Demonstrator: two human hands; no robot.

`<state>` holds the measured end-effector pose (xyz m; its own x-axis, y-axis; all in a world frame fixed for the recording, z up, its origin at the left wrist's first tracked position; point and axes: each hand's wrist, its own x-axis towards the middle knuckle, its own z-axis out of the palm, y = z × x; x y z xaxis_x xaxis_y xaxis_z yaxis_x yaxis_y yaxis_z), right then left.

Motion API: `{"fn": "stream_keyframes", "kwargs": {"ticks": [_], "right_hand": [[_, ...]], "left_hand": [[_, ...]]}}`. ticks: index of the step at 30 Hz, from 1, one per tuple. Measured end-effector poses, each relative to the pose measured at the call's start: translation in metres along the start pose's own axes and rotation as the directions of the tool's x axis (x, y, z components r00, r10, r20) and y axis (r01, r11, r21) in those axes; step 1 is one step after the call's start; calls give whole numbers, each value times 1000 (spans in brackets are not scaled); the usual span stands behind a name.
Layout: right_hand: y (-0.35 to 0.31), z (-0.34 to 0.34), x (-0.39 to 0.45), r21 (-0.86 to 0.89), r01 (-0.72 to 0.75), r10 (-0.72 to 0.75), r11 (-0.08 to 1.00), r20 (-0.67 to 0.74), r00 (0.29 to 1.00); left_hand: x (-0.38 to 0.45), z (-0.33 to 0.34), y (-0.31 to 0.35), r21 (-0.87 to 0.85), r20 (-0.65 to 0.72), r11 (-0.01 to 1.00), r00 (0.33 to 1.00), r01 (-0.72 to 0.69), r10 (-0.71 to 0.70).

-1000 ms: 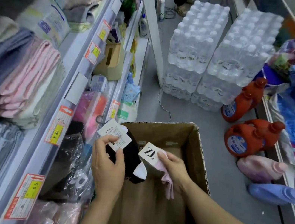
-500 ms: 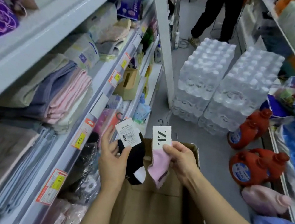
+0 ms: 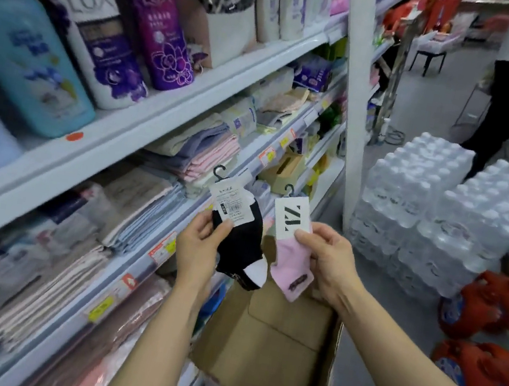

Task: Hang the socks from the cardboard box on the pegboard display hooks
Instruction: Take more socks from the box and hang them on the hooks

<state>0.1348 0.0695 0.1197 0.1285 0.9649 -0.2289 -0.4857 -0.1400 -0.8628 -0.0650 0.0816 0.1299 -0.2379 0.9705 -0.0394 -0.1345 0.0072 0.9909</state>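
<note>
Both hands are raised above the box [image 3: 268,358], each gripping one sock pack. Left hand [image 3: 199,244] pinches the black sock [image 3: 241,241] by its white card, thumb on the card front; the sock hangs below with a white toe. Right hand [image 3: 326,260] pinches the pink sock [image 3: 292,267] where its "ZZ" card meets the fabric. Each card has a small black hanger hook at the top, free of any peg. The two socks hang side by side, just touching or nearly so.

Shelves [image 3: 141,135] fill the left: bottles on top, folded towels [image 3: 199,152] below. Wrapped water packs [image 3: 439,218] stand on the floor to the right, with red jugs [image 3: 486,336] nearer. The open cardboard box sits beneath the forearms.
</note>
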Motion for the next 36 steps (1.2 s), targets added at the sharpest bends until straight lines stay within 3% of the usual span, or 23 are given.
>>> {"fn": "stream_keyframes", "kwargs": {"ticks": [8, 19, 24, 29, 36], "right_hand": [[-24, 57, -75, -133, 121, -90, 984, 214, 973], [-13, 174, -186, -77, 129, -77, 989, 476, 876], [17, 230, -249, -36, 108, -71, 994, 547, 834], [49, 282, -313, 7, 105, -88, 994, 590, 802], [76, 347, -383, 43, 123, -120, 991, 670, 733]], "left_hand": [[-86, -55, 75, 43, -172, 987, 972, -157, 162], [-184, -174, 161, 15, -286, 976, 934, -218, 213], [-234, -250, 188, 165, -269, 905, 865, -392, 424], [-281, -330, 194, 368, -330, 840, 788, -399, 520], [-338, -404, 217, 413, -436, 799, 676, -436, 594]]}}
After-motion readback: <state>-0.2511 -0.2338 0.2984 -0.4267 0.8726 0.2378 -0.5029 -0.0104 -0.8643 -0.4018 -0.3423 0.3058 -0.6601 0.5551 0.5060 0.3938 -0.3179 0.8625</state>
